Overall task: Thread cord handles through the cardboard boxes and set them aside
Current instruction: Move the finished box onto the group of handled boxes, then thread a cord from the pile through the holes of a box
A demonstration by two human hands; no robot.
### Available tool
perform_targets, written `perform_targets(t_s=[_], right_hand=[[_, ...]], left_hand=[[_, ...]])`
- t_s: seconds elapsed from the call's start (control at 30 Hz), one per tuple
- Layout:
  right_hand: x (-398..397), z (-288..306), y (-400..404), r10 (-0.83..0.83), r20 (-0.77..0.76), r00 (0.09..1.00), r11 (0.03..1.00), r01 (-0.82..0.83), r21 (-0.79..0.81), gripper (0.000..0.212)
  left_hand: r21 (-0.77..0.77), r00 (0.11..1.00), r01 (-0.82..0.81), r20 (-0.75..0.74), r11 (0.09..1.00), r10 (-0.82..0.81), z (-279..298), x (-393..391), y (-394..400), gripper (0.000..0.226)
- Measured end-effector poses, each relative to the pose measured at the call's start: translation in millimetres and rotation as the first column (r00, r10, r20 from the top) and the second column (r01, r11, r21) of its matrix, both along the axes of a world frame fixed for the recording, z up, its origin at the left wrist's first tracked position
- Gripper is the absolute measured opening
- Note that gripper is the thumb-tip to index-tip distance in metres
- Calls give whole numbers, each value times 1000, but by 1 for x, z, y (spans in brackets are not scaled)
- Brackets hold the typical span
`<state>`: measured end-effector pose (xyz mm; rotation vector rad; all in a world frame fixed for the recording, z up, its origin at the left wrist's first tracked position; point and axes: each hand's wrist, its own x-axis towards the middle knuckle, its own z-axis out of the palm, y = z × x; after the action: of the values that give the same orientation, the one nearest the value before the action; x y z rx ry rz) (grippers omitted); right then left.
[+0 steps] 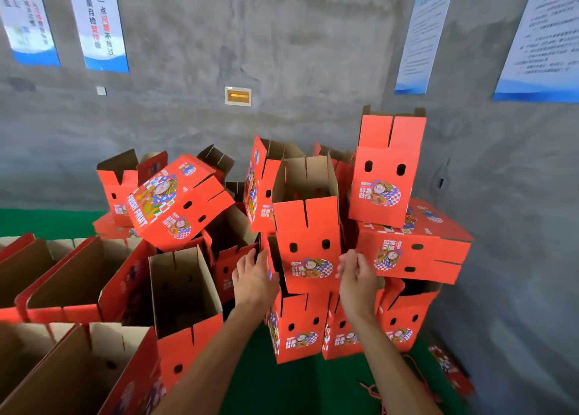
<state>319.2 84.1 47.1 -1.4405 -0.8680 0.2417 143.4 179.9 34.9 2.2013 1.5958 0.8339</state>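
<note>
A pile of several red printed cardboard boxes stands against the grey wall. One upright open box (pixel 308 239) with two oval holes sits on top of the pile's middle, straight ahead. My left hand (pixel 254 277) lies with straight fingers against the box's left side. My right hand (pixel 357 273) is at the box's right edge with relaxed, slightly bent fingers and holds nothing. Red cords (pixel 376 392) lie on the green floor at the lower right.
Rows of open red boxes (pixel 78 289) fill the left side, the nearest one (pixel 185 308) beside my left forearm. More boxes (pixel 410 251) are stacked to the right against the wall. A tilted box (pixel 175 201) leans at the back left. Green floor (pixel 282 383) shows below.
</note>
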Motion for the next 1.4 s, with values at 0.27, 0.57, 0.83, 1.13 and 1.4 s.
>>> perform_targets(t_s=[0.27,0.57,0.83,1.13,1.4], right_hand=[[-56,-35,-18,173,-22,985,980,-174,-91,30],[-84,-70,-31,336,-227,914,900,-383,-210,25],[-75,-100,-49,217,-371,903,919,-317,-234,17],[-52,-120,-77,236,-525,818,848,-437,-300,14],[-57,-123,-81,282,-482,830,826,-465,-319,11]], left_hand=[[-265,885,-369,-391,891,251,-44,-79,7,72],[-196,868,-177,-494,965,59,-67,-91,-31,42],[-727,804,67,-366,683,-468,-38,-82,-94,81],[-823,986,84,-14,562,-167,-43,-64,-99,113],[-763,977,107,200,638,75,-45,-61,-93,37]])
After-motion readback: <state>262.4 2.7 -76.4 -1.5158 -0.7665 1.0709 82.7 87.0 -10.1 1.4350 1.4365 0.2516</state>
